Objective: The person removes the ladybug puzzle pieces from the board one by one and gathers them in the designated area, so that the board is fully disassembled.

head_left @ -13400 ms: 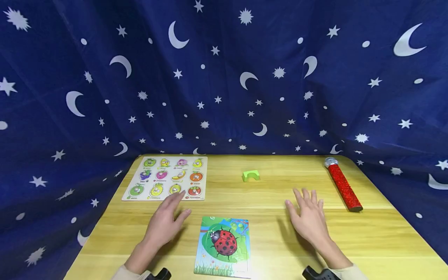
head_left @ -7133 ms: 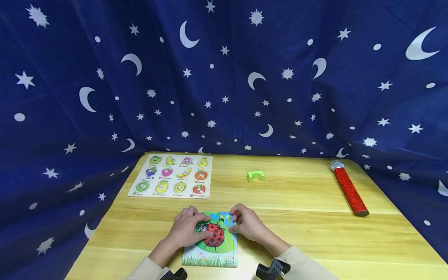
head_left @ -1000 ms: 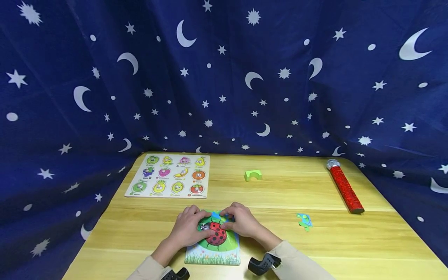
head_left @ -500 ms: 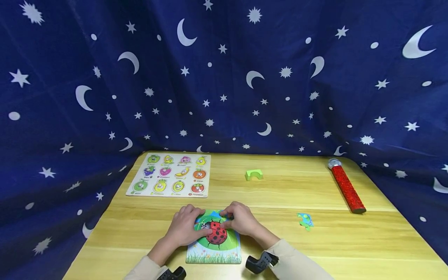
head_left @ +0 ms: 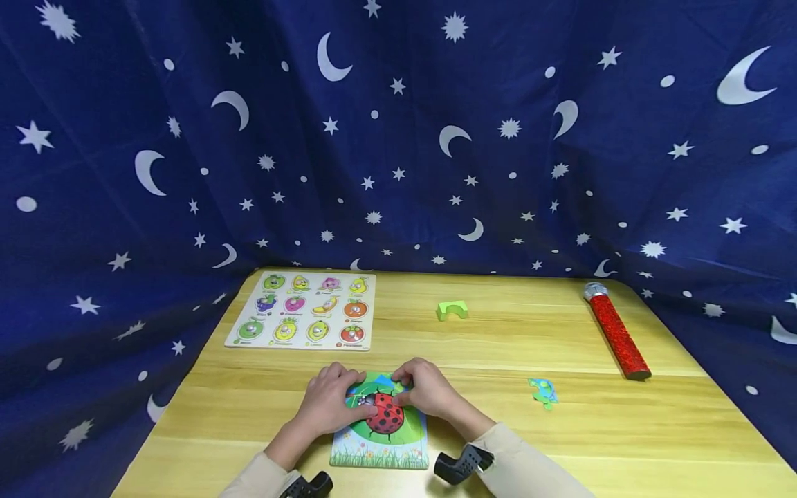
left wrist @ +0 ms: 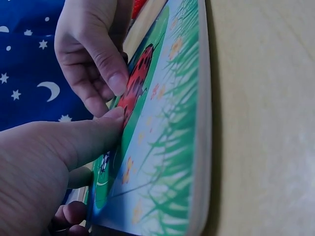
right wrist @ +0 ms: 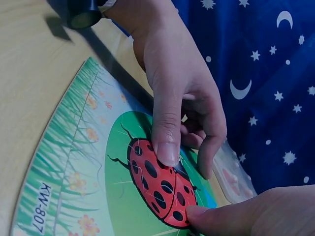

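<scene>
A square ladybug jigsaw puzzle (head_left: 386,420) lies near the front of the wooden table. My left hand (head_left: 328,401) grips its left side, thumb pressed on the ladybug and fingers at the far left edge. From the other side my right hand (head_left: 429,391) bends over the upper right part, its thumb (right wrist: 169,152) on the ladybug's back and index finger at the far edge. Its fingers hide that corner. A loose blue-and-green puzzle piece (head_left: 544,392) lies on the table to the right. Both hands show over the puzzle in the left wrist view.
A fruit peg puzzle board (head_left: 299,311) lies at the back left. Behind the hands sits a small green arch block (head_left: 452,310). A red glittery toy microphone (head_left: 616,332) rests at the right. A dark blue star-and-moon curtain (head_left: 398,138) hangs behind the table.
Both hands have come in from the sides onto the ladybug puzzle. One corner piece has come out and now lies at the right. Lately the left index finger has drawn back slightly leftward.
</scene>
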`<state>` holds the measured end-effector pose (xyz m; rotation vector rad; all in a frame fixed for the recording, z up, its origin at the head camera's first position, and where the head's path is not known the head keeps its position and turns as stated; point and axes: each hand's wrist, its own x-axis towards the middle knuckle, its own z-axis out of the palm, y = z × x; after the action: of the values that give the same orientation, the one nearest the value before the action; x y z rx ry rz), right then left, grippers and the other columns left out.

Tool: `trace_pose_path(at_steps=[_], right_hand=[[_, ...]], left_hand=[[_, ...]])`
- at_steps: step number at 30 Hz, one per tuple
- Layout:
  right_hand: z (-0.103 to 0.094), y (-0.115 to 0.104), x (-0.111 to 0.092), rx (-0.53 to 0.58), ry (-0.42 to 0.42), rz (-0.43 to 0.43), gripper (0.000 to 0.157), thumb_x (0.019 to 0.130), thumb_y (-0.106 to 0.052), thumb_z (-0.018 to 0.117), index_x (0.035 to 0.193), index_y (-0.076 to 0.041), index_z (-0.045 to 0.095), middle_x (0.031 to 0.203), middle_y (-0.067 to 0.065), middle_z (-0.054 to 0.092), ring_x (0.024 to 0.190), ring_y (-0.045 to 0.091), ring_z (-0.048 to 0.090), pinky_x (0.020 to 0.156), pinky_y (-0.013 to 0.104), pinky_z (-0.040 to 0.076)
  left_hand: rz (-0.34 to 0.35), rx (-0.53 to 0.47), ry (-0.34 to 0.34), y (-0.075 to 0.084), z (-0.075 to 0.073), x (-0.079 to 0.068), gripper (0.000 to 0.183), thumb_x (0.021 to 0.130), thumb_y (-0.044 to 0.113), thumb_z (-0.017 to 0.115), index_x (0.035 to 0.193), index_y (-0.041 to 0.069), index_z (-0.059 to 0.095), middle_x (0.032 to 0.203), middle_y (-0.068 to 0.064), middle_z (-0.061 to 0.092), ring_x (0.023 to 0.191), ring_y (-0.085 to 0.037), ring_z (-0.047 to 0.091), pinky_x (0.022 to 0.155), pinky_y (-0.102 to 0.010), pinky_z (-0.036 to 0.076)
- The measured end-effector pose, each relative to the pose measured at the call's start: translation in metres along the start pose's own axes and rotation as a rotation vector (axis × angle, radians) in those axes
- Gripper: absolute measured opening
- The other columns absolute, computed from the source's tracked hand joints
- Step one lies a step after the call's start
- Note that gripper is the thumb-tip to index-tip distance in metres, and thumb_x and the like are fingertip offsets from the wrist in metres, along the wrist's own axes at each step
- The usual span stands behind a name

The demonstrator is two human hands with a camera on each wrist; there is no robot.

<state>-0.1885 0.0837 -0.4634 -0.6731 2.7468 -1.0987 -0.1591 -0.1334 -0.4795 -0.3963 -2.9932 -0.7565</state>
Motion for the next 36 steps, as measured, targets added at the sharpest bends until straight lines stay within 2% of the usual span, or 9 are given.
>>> trace_pose_path(at_steps=[10,17,22,36], right_hand=[[0.0031,0.002,0.0011,0.089,0.006,0.061,0.03,0.07,-0.003,0.085,0.095,-0.003,0.07,0.089,0.005,0.059,0.083,0.015,0.052,0.074,0.024,0.044],[0.0022,0.0023,0.0025,0.135,-0.004,0.059,0.031,0.069,-0.001,0.084,0.096,-0.002,0.069,0.087,0.006,0.064,0.081,0.015,0.056,0.071,0.022,0.045],[0.0014,0.002,0.0027,0.154,-0.013,0.054,0.029,0.07,0.001,0.082,0.096,-0.001,0.069,0.085,0.005,0.064,0.076,0.013,0.055,0.066,0.02,0.043],[0.0009,0.0048,0.0009,0.16,-0.028,0.042,0.031,0.072,0.004,0.08,0.101,-0.003,0.071,0.087,0.004,0.064,0.077,0.014,0.053,0.067,0.021,0.042]], left_hand=[[-0.005,0.006,0.004,0.0001,0.0016,0.0,0.066,0.072,0.056,0.08,0.124,0.018,0.068,0.096,0.002,0.049,0.088,-0.014,0.043,0.079,-0.038,0.038],[-0.006,0.0,0.007,0.0006,0.0008,-0.0011,0.066,0.072,0.056,0.08,0.124,0.018,0.068,0.096,0.002,0.049,0.087,-0.013,0.042,0.078,-0.037,0.037],[-0.004,-0.003,0.011,0.0002,0.0015,-0.0012,0.066,0.072,0.056,0.08,0.124,0.018,0.068,0.096,0.002,0.049,0.087,-0.013,0.042,0.079,-0.038,0.037],[-0.001,-0.009,0.01,-0.001,0.0026,-0.0006,0.066,0.072,0.056,0.079,0.125,0.018,0.068,0.093,0.003,0.047,0.085,-0.013,0.04,0.076,-0.035,0.035]])
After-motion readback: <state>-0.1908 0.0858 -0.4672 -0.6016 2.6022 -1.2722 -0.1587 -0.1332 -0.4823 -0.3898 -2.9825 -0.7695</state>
